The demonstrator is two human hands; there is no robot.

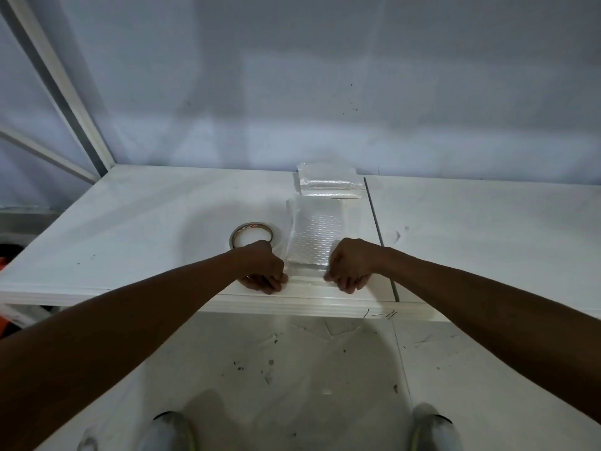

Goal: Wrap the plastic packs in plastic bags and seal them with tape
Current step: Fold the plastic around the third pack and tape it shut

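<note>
2 bare arms stretch forward over the scuffed white floor [292, 369], the left arm [130, 320] and the right arm [471, 304] both nearly straight and angled inward toward the near edge of the white tabletop [130, 242]. The left hand [263, 271] and the right hand [349, 270] sit knuckles-up, a little apart, with their fingers curled down. Each of the 2 hands pinches 1 near corner of a clear plastic bag [305, 278], whose glossy near edge is stretched flat between them along the tabletop rim. Inside the bag lies 1 plastic pack [313, 236] with a bubbled texture, lying flat and running away from the hands. Just left of it, a roll of tape [250, 237] lies flat, partly hidden by the left hand. Farther back, touching the bag's far end, a small stack of clear packs [330, 182] rests by the grey wall [325, 92]. A dark seam [379, 236] crosses the tabletop just right of the bag.
</note>
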